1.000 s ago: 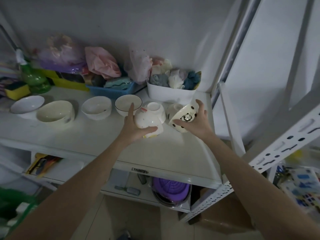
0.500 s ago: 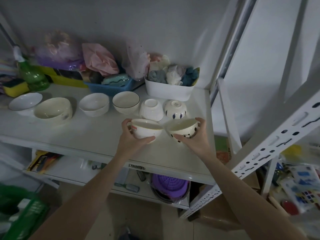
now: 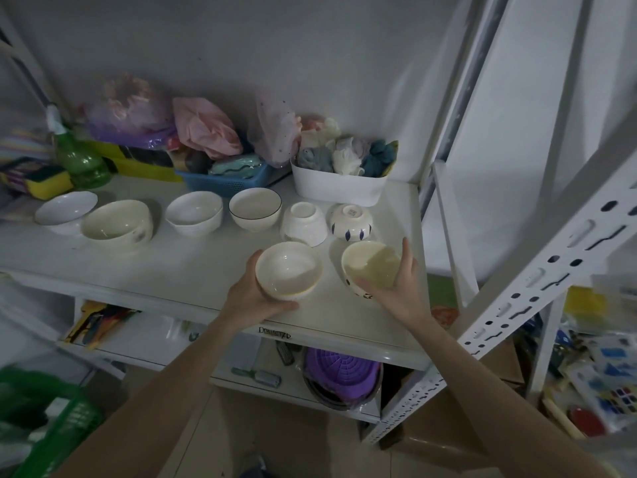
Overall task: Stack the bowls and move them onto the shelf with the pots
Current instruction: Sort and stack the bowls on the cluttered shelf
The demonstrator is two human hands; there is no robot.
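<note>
Fingers of the left hand curl round a white bowl; the right hand grips a spotted bowl just beside it, both mouth-up above the shelf's front edge. Nesting should go level and gently. Six more bowls wait behind.

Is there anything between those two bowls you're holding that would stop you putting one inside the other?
Nothing visible. The left hand holds the white bowl and the right hand the spotted bowl, both mouth up, side by side with only bare shelf between them.
</note>
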